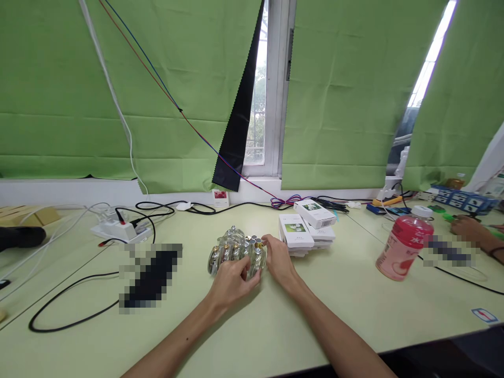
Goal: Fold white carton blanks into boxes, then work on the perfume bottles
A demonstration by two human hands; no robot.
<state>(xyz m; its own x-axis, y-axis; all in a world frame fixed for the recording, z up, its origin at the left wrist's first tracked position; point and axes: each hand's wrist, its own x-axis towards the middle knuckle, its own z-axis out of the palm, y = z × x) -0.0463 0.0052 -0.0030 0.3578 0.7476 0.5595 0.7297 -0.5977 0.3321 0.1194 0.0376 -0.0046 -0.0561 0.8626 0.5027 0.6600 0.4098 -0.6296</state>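
Note:
A cluster of shiny, clear and silvery rounded pieces (226, 254) lies on the table, several of them with small brass-coloured tips. Small silver-topped cylinders (254, 240) stand at its right rear side, one with a gold-coloured side. My left hand (230, 278) rests against the front of the cluster, thumb and fingers curled together; what they grip is hidden. At the cluster's right edge is my right hand (280, 262), its fingers bent together and the tips beside the gold-coloured cylinder. Whatever those fingertips hold is too small to make out.
White boxes (297, 236) are stacked right of my hands. Farther right stand a pink bottle (405, 244) and another person's hand (466, 229). At left are a blurred dark object (151, 278), a black cable (43, 329) and a power strip (122, 229). Cables run along the wall.

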